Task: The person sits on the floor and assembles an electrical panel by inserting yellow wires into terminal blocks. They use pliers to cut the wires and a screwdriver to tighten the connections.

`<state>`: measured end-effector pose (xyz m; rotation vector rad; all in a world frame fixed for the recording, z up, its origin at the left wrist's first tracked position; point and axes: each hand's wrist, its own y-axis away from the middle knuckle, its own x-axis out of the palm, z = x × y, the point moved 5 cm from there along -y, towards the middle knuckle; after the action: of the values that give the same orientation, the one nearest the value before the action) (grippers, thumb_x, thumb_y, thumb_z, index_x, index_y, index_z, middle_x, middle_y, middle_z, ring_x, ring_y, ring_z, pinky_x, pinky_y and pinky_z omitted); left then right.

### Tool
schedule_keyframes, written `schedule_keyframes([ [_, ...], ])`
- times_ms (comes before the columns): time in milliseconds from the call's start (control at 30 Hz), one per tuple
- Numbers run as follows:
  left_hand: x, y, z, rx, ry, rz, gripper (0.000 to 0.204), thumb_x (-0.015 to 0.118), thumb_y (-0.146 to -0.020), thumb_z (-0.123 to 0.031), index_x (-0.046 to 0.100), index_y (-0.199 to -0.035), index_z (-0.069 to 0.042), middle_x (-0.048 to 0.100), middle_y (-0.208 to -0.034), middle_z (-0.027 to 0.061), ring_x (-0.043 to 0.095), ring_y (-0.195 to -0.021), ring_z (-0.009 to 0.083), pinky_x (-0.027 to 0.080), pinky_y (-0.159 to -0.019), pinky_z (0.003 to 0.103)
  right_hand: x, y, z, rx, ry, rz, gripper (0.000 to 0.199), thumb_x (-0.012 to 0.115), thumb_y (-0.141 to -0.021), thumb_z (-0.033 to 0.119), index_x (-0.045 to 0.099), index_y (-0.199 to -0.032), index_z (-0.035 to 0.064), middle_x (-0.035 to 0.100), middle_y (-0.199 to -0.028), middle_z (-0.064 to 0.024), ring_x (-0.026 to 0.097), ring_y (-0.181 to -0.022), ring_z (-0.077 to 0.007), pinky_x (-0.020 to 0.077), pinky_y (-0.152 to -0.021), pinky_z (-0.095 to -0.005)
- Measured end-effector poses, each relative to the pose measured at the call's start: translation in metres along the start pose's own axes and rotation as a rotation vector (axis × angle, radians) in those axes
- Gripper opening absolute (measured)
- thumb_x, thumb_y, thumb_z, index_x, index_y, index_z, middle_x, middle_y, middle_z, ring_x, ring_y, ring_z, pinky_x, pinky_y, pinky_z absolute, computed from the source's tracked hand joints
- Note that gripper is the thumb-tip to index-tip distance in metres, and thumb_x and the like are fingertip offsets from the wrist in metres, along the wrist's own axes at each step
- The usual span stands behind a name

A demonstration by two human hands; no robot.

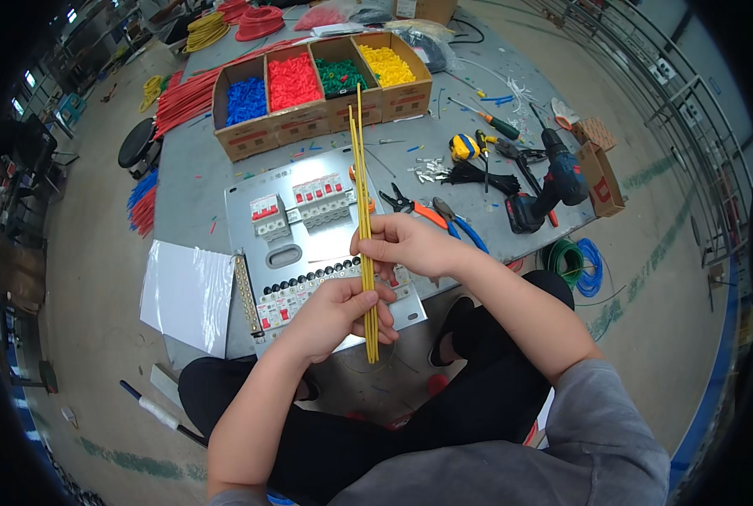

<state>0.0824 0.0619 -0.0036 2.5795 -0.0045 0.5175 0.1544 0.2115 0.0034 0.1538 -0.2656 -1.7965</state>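
Your left hand is closed around the lower end of the yellow wire bundle, fingers wrapped right round it. Your right hand pinches the same bundle higher up, thumb and fingertips shut on it, the other fingers loosely curled.

Risks as I judge them:
- The wires fan apart at the top (two or three tips already stand separate near the cardboard tray). If the upper pinch loosens, they'll splay further and you lose the alignment of the ends.
- The long free length above your right hand is unsupported. Swing it and the tips could sweep into the tray's coloured caps or snag the breakers on the metal mounting plate.
- The lower ends poke out just below your left fist. An uneven grip lets single wires slide through and drop to the floor.
- Pliers and a cordless drill lie near your right elbow's path, so a wide movement could knock them.

The bundle itself: a few thin, stiff yellow insulated wires, straight, held close to upright over the plate's front edge, running from below your left hand up to the tray. Exact count is hard to tell. No kinks visible.
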Motion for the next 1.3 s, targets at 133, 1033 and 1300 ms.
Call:
schedule_keyframes([
  [133,0.000,-0.001,0.001,0.006,0.027,0.021,0.025,0.046,-0.111,-0.012,0.061,-0.120,0.005,0.074,-0.102,0.0159,0.077,-0.093,0.0264,0.063,-0.085,0.035,-0.002,-0.001,0.000,-0.049,-0.004,0.003,0.024,0.063,-0.106,0.019,0.068,-0.116,-0.0018,0.068,-0.089,-0.0039,0.065,-0.075,-0.0106,0.0540,-0.067,-0.0274],
  [1033,0.002,-0.003,-0.002,0.010,0.105,-0.031,0.021,0.066,-0.102,-0.011,0.065,-0.116,0.005,0.076,-0.100,0.0184,0.078,-0.089,0.0276,0.065,-0.078,0.034,-0.010,-0.002,-0.008,0.057,-0.192,-0.058,0.029,0.062,-0.107,0.026,0.067,-0.108,-0.0020,0.070,-0.087,-0.0082,0.070,-0.067,-0.0149,0.0588,-0.060,-0.0278],
  [1300,-0.001,-0.004,-0.002,0.051,0.020,-0.123,0.017,0.073,-0.098,-0.012,0.069,-0.105,0.002,0.077,-0.093,0.0143,0.078,-0.083,0.0198,0.064,-0.070,0.030,-0.010,-0.003,-0.010,0.038,-0.193,-0.075,0.030,0.062,-0.107,0.028,0.067,-0.106,-0.0018,0.069,-0.085,-0.0069,0.069,-0.066,-0.0139,0.0592,-0.061,-0.0286],
])
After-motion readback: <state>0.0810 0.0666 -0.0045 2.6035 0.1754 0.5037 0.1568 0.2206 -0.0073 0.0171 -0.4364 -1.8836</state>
